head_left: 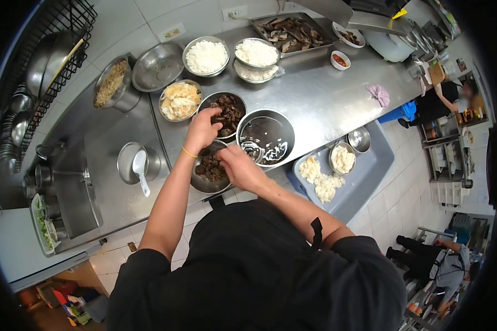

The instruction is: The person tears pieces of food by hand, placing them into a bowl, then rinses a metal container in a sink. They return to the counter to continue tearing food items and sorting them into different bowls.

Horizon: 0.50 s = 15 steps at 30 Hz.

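Your view is bright. Just right of your fingers (223, 156), the liquid (265, 129) returns sharp white glare; beyond them, the counter (337, 91) carries a soft sheen. Far left, the rack (72, 60) curves with lens distortion. Frame corners are black.

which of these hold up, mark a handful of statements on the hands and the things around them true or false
1. The left hand reaches into the upper bowl of dark pieces. True.
2. The right hand has its fingers at the lower bowl of dark pieces. True.
3. The white spoon is in the left hand. False: it rests on a metal vessel.
4. A yellow band circles the right wrist. False: it is on the left.
5. The pink cloth lies on the steel counter. True.
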{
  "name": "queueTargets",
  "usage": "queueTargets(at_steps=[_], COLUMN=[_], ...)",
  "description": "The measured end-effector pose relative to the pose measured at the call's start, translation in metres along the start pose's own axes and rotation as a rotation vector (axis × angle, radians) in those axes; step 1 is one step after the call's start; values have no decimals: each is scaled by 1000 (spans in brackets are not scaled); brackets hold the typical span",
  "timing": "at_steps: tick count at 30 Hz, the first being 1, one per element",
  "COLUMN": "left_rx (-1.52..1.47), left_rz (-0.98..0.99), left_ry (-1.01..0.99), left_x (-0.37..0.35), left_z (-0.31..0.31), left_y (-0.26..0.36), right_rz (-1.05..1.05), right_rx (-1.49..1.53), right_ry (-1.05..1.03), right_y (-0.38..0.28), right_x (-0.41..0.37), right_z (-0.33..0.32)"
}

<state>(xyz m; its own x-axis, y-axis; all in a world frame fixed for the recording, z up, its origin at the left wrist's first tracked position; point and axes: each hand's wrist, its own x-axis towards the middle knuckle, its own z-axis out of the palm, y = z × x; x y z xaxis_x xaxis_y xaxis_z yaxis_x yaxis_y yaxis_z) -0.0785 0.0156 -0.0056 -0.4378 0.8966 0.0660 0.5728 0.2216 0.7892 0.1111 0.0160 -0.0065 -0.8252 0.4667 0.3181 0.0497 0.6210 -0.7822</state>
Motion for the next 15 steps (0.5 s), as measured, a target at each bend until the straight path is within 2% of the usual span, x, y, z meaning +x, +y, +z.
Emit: queueTargets(at_steps=[2,3,4,6,8,10,11,12,14,15], left_rx=[194,199,198,-96,-114,-152,-137,-148,-101,-100], left_rz=[146,197,193,142,255,270,277,193,266,264], left_ry=[66,156,155,108,79,-15,-39,-131,-54,-52], left_x=[-5,-6,-10,-17,-22,-28,-29,-31,-31,-31], left_z=[-2,2,5,10,24,35,41,39,52,53], left_y=[1,1,8,33,43,55,57,65,51,50], right_rz=[40,179,180,400,456,514,490,488,545,455], right_rx=[-127,-288,-442,-728,-635,-657,-654,-656,-540,-460], right_ry=[131,88,84,-96,-311,-539,-522,-523,-514,-404], right_y=[14,22,38,59,82,68,85,88,94,93], right_x=[7,10,12,17,19,25,23,26,29,28], right_z=[-22,-40,-56,-79,-81,-80,-72,-73,-73,-76])
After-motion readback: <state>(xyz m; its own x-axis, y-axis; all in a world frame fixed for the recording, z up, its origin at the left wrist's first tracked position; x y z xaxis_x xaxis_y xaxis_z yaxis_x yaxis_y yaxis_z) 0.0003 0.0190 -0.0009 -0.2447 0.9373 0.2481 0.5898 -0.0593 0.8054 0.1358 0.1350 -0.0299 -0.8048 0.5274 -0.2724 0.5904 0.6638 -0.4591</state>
